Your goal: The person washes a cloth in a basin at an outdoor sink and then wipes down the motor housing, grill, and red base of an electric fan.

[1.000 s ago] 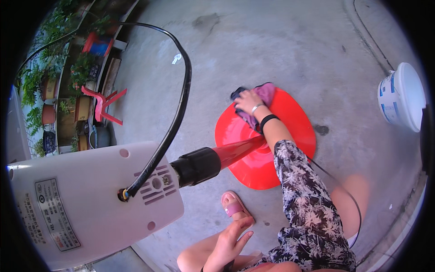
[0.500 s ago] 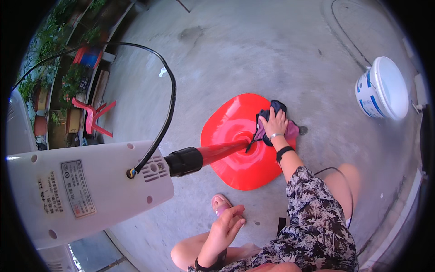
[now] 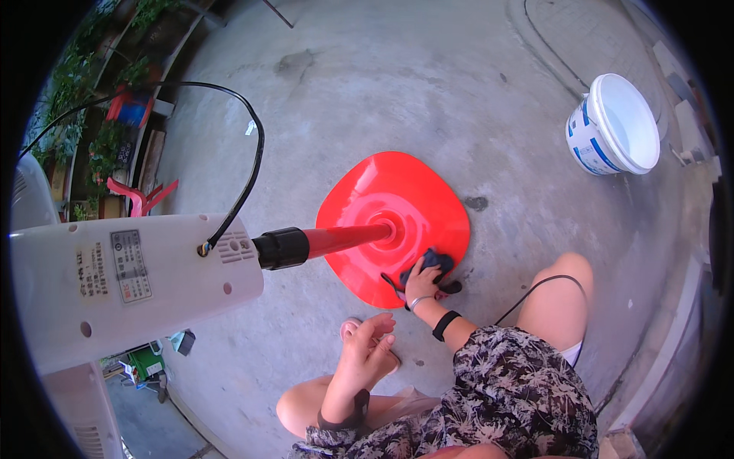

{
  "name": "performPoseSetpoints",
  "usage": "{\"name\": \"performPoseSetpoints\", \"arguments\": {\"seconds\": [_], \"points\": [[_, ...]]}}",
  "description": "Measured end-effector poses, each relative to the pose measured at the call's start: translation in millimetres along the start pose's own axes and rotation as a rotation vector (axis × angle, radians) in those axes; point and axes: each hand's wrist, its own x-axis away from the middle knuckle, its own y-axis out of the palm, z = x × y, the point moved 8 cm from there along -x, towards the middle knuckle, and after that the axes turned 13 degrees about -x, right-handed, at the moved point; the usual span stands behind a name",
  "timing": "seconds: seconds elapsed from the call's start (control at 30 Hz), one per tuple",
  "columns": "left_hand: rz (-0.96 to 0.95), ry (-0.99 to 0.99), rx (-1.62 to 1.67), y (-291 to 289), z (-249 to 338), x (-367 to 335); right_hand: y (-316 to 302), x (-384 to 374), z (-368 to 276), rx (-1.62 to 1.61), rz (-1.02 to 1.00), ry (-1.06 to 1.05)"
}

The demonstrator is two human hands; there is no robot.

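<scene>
Under my right hand (image 3: 423, 284) is a bunched dark cloth (image 3: 430, 264) with loose strap-like ends, pressed onto the near right edge of a red, glossy fan base (image 3: 428, 191). My fingers lie over the cloth, so part of it is hidden. From the base's middle a red pole (image 3: 344, 240) runs left through a black collar (image 3: 281, 249) to the white motor housing (image 3: 168, 287) of a standing fan. My left hand (image 3: 368, 348) hovers near the base's front edge, holding nothing, its fingers loosely bent and apart.
A white bucket with blue marks (image 3: 600, 141) stands on the concrete floor at the far right. A black cable (image 3: 256, 145) loops above the fan housing. Plant shelves (image 3: 99, 130) and a pink stool (image 3: 141, 197) are at the left, a green container (image 3: 145, 362) below.
My right hand has slid the cloth from the right side of the base to its near edge. My left hand stays raised, empty. The whole view has shifted slightly.
</scene>
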Motion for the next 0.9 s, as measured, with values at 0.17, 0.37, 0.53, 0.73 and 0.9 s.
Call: {"name": "performPoseSetpoints", "arguments": {"seconds": [0.17,0.37,0.53,0.73,0.9], "points": [[0.043,-0.12,0.214,-3.5,-9.0,-5.7,17.4,-5.5,-45.7,-0.25,-0.384,-0.717],[0.28,-0.184,0.232,-26.7,-45.8,-0.4,-85.8,-16.3,-78.7,-0.978,-0.917,-0.337],[0.278,-0.176,0.255,-23.7,-39.7,2.1,-114.4,-16.5,-70.1,-1.106,-0.83,-0.305],[0.331,-0.179,0.111,-17.6,-39.8,1.8,-200.8,77.3,-124.1,-1.414,-1.162,-0.516],[0.079,-0.074,0.287,0.6,-45.6,-7.3,-267.3,147.6,-151.0,-1.711,-1.352,-0.662]]}}
